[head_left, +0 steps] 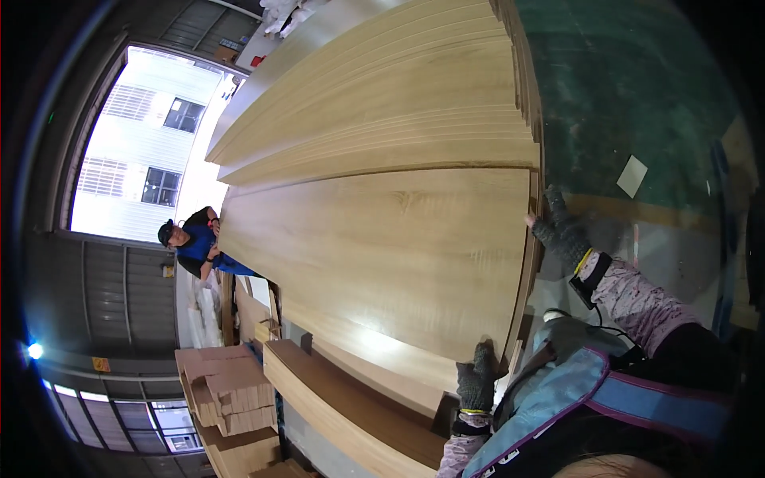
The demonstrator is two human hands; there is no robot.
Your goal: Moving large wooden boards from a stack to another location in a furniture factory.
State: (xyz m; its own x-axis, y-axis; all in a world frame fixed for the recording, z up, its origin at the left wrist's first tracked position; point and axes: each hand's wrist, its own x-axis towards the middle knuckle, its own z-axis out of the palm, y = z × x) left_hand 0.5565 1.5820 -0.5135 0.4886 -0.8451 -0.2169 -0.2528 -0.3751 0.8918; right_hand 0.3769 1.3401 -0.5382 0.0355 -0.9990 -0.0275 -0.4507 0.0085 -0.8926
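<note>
A long, pale wood-grain panel (382,255) stretches from my hands to a person at its far end. My left hand (476,384), in a dark grey knitted glove, is closed around its near lower corner. Part of that hand's fingers is hidden at the edge. Higher up the near end, my right hand (562,229) wears a matching glove with a bare fingertip touching the panel's edge. Its fingers are spread, some reaching out past the edge. The person (195,243) in blue and black has both hands at the far end.
A large stack of similar panels (382,103) lies directly beyond this one. Brown boards (227,390) are piled at the lower left, near a long wooden beam (343,398). A white piece (632,176) lies on the green floor. An open doorway (143,143) stands behind the person.
</note>
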